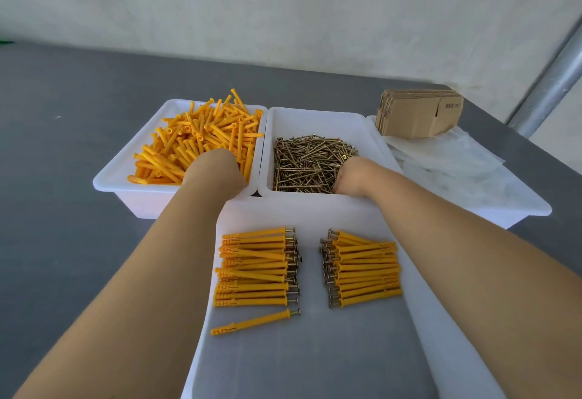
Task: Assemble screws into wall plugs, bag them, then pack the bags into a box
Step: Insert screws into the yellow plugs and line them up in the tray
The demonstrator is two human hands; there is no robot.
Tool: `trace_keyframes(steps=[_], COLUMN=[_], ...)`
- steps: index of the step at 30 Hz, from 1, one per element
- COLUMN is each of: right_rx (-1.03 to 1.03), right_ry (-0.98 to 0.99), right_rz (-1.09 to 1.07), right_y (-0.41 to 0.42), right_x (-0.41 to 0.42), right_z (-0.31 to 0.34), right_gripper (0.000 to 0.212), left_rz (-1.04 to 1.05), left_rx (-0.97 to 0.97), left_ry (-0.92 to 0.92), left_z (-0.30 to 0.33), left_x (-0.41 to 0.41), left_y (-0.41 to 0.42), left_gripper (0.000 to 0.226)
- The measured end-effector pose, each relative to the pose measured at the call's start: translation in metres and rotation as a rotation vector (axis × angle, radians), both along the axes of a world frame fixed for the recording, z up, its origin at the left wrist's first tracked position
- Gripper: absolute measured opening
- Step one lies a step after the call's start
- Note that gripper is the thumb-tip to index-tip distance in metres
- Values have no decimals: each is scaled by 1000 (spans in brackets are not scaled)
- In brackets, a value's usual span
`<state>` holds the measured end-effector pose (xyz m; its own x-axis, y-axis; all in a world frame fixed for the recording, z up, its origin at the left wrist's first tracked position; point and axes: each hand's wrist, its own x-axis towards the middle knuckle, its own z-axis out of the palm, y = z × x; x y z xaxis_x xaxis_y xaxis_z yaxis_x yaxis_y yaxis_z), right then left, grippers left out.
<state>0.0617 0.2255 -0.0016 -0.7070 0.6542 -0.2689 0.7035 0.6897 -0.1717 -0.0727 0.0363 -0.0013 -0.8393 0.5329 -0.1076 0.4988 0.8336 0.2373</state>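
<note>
Grey table (63,178). Our left hand (217,165) in plugs (195,134), right hand (352,175) in screws (308,159); finger states hidden. We take one each.

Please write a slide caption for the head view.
Left hand in wall plug tray, right hand in screw tray.

A grey table (69,197) carries 4 white trays (318,206): 3 side by side at the back, 1 nearer the person.
</note>
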Motion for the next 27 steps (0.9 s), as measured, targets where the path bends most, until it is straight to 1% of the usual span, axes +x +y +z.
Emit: trace_keyframes(steps=[3,4,6,8,11,13,16,19,21,23,24,27], right_rx=[44,57,58,96,155,104,-157,-316,-375,-413,-410,-355], right_ry=[55,105,281,482,746,885,1055,1159,1209,1218,1205,1144], right_rz=[-13,-22,-47,-61,-79,-93,-144,-181,-182,-167,-151,-73], right_y=[1,2,1,0,0,-1,-11,-25,-35,-43,-46,-52], right_x=[-1,1,8,18,31,39,48,53,52,52,51,52], right_z=[-2,-3,-5,-8,-5,-1,6,11,11,7,4,-3], right_gripper=[28,25,15,7,10,10,15,22,41,59,62,51], left_rz=[4,2,-15,-48,-114,-135,-130,-105,-72,-46,-44,-90], left_rx=[0,-3,-24,-45,-51,-32,20,123,234,391,470,695], left_ry=[-3,-15,-35,-11,-2,8,48,63,81,128,159,166], left_z=[4,5,5,4,2,0,-3,-6,-8,-7,-5,3], left_x=[-4,-5,-3,-4,-4,-3,-5,-4,-1,2,5,17], left_y=[-2,-1,-2,-2,-4,-7,-8,-8,-10,-11,-10,-9], left_gripper=[27,30,35,36,32,30,34,39,40,43,44,51])
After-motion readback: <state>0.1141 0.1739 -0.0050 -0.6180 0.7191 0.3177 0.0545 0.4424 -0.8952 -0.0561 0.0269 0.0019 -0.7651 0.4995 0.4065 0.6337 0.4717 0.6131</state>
